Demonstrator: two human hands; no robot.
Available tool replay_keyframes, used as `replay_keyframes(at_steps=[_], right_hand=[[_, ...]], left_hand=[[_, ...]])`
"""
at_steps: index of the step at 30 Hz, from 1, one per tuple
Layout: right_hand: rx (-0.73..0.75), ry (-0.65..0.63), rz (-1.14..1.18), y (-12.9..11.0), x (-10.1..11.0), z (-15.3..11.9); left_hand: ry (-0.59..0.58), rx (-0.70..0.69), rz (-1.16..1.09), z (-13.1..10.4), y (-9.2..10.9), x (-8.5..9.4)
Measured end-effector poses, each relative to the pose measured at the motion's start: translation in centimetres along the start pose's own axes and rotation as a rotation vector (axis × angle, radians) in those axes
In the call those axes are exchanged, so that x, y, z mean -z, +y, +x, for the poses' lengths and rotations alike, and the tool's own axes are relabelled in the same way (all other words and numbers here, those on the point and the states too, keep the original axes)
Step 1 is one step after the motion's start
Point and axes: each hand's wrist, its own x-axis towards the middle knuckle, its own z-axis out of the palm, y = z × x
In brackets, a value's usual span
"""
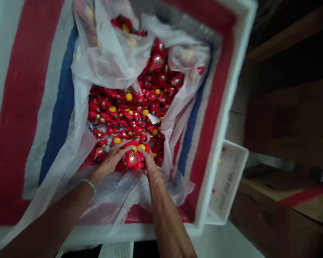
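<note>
A clear plastic bag (pixel 113 53) lies open inside a big white crate (pixel 231 89) lined with red, white and blue striped sheet. The bag holds a heap of small red toy parts (pixel 134 107) with yellow and silver spots. My left hand (pixel 113 159) and my right hand (pixel 148 161) are both down in the near end of the heap. Together they clasp a cluster of the red parts (pixel 133 157). A pale beaded bracelet (pixel 88 184) circles my left wrist.
A small white perforated basket (pixel 228 179) hangs against the crate's right side. Dark wooden shelving or boards (pixel 290 122) fill the right. A printed sheet of paper (pixel 117 250) shows at the bottom edge below the crate.
</note>
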Motion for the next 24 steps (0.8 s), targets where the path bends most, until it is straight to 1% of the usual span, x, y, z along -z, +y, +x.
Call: replay_keyframes(at_steps=[2, 4, 6, 8, 10, 13, 16, 18, 19, 21, 22, 23, 24], right_hand=[[0.025, -0.018, 0.009, -2.9, -0.6, -3.4], [0.043, -0.04, -0.006, -6.1, -0.7, -7.3], [0.065, -0.056, -0.008, -9.4, -0.1, -11.5], [0.102, -0.059, 0.027, -12.5, 1.6, -15.9], [0.144, -0.051, 0.081, -15.2, 4.3, -20.0], [0.176, 0.014, 0.149, -18.2, 9.9, -25.2], [0.114, 0.099, 0.176, -20.5, 16.3, -28.8], [0.076, 0.15, 0.166, -21.6, 20.5, -30.8], [0.082, 0.184, 0.163, -22.1, 22.4, -31.7], [0.146, 0.275, 0.18, -22.7, 25.6, -34.0], [0.193, 0.304, 0.17, -22.9, 26.9, -35.4], [0.238, 0.311, 0.128, -23.1, 27.8, -36.9], [0.274, 0.3, 0.06, -23.1, 28.4, -38.6]], left_hand=[[-0.019, -0.016, -0.061, -2.4, 2.9, -0.6], [-0.012, -0.019, -0.039, -5.1, 6.0, -1.7], [-0.018, -0.045, 0.007, -8.1, 9.2, -3.5], [-0.058, -0.069, 0.04, -11.3, 12.4, -6.3], [-0.136, -0.072, 0.074, -14.5, 15.1, -9.9], [-0.272, -0.05, 0.185, -18.6, 18.0, -16.5], [-0.417, -0.07, 0.352, -21.8, 19.3, -23.7], [-0.536, -0.075, 0.42, -23.5, 19.5, -28.2], [-0.591, -0.059, 0.433, -24.4, 19.5, -30.2], [-0.668, -0.013, 0.443, -26.2, 19.4, -33.4], [-0.694, -0.003, 0.446, -27.0, 19.4, -34.4], [-0.713, -0.015, 0.448, -27.9, 19.4, -35.0], [-0.721, -0.039, 0.449, -28.8, 19.4, -35.1]])
